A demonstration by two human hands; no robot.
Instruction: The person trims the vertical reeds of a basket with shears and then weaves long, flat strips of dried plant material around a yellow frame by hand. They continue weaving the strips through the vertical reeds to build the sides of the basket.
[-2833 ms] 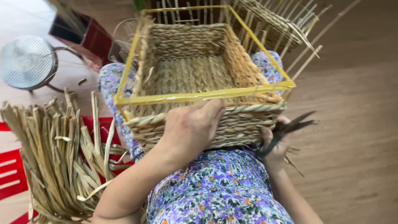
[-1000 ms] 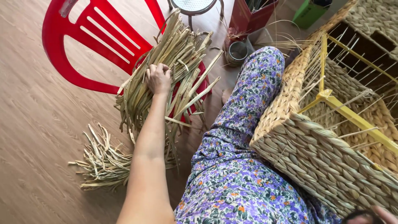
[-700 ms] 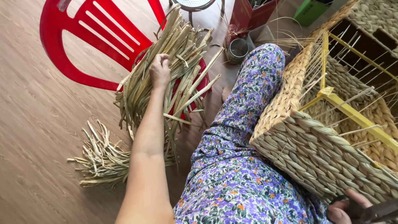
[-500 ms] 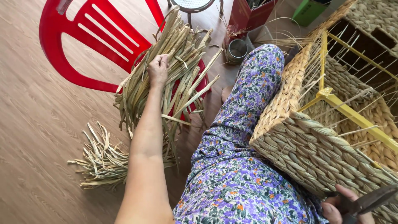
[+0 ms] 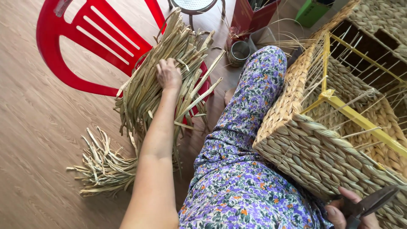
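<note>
A: What packages were seen, and how many?

B: One red box (image 5: pixel 248 15) and one green box (image 5: pixel 313 10) were noted at twelve o'clock, beside one tin can (image 5: pixel 239 51).

A: And the hands?

B: The left hand (image 5: pixel 168 74) was laid, fingers curled, on the straw bundle (image 5: pixel 157 91) over the red chair (image 5: pixel 80 46). At five o'clock, the scissors (image 5: pixel 369 203) were gripped by the right hand (image 5: pixel 345 212) against the one woven basket (image 5: pixel 322 148).

Bundle of dried straw-coloured reed strips (image 5: pixel 169 85) draped across a red plastic chair (image 5: pixel 85 42), loose ends fanned on the wooden floor, half-woven rectangular basket (image 5: pixel 322 148) tilted on the lap, dark scissors (image 5: pixel 369 203) at its lower corner
</note>
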